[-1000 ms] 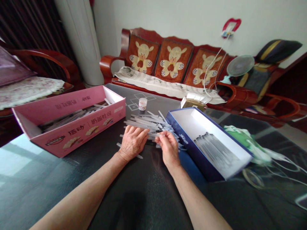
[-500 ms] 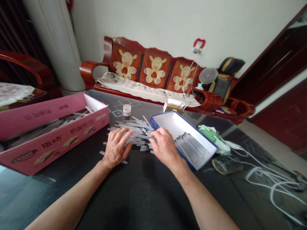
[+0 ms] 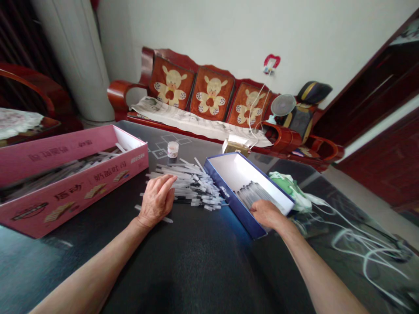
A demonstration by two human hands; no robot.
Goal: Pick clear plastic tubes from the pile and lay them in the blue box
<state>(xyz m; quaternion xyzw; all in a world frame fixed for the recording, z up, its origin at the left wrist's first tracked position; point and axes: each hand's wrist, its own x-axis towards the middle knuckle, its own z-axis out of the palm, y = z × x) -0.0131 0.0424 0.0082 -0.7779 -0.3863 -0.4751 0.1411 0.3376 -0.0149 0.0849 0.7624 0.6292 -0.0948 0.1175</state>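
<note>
A loose pile of slim, clear pens [image 3: 196, 185] with whitish ends lies on the dark table. At its left edge rests my left hand [image 3: 156, 198], fingers together and thumb drawn in against them; whatever they hold, if anything, is hidden. Over on the right, my right hand [image 3: 266, 213] reaches over the near side of a blue box [image 3: 225, 192] with a white inside. Its fingers are closed and point down at a row of pens [image 3: 252, 192] lying side by side in the box. What is between those fingertips cannot be seen.
A long pink box [image 3: 94, 185] holding many more pens stands at left. Behind the pile sits a small white tub [image 3: 173, 149]. A small carton [image 3: 235, 147], a green and white bag [image 3: 290, 189], a glass jar [image 3: 309, 224] and white cables [image 3: 366, 248] surround the blue box.
My right hand has left the pile and moved right into the blue box. My left hand stays by the pile, its fingers now closer together.
</note>
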